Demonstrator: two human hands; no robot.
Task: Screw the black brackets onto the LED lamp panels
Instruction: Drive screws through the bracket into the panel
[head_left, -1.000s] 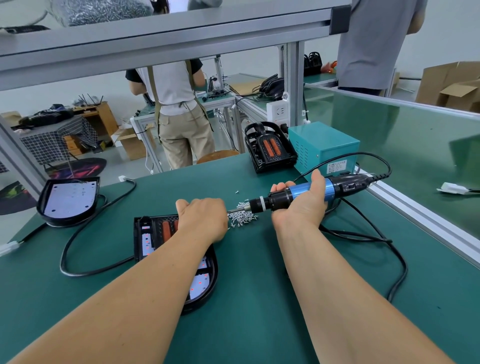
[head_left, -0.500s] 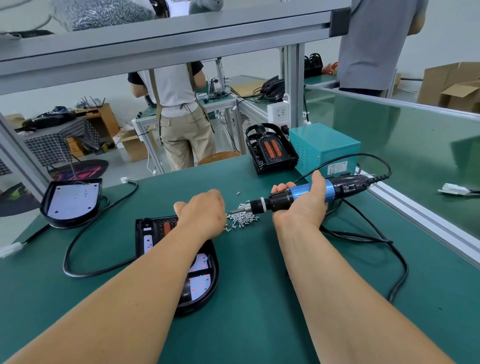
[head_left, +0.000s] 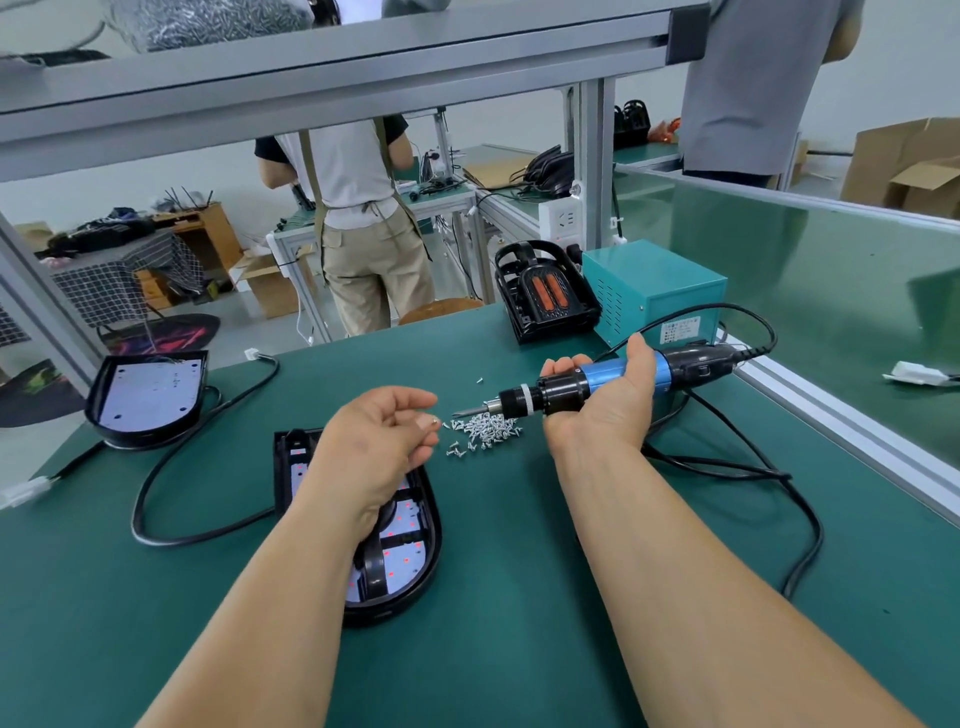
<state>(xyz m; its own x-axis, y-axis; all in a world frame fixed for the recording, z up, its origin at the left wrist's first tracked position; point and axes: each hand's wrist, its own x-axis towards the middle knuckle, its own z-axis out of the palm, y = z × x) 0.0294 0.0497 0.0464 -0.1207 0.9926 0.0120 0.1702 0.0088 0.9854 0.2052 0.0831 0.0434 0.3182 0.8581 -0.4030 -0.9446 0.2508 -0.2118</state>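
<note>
1. Green matting covers the counter (head_left: 519, 649), one workshop bench among several, with other people standing beyond it.
2. At the centre, the right grip (head_left: 602, 415) is clamped round the electric screwdriver (head_left: 563, 393). It holds the tool nearly level with the bit pointing to 9 o'clock, probably so the tip can take a screw before it swings to the work.
3. The left grip (head_left: 384, 441) has its fingers curled, thumb close to the forefinger. It sits at the 9 o'clock edge of the screws (head_left: 485, 431). Whether a screw is pinched there is too small to tell.
4. These screws lie in a loose pile between the two grips, within reach of both, and the bit tip is just above them.
5. At 6 o'clock from the left grip, under that forearm, the LED lamp panel (head_left: 415, 519) lies flat. The black bracket (head_left: 376, 574) sits across it, partly hidden, and its fastening cannot be judged.
6. Farther out, a second panel (head_left: 150, 400) waits at 10 o'clock, with a black cable (head_left: 208, 535) looping from that side towards the near panel.
7. At 1 o'clock, finished lamps (head_left: 545, 296) stand beside the teal power box (head_left: 654, 291), which probably feeds the screwdriver's cord.
</note>
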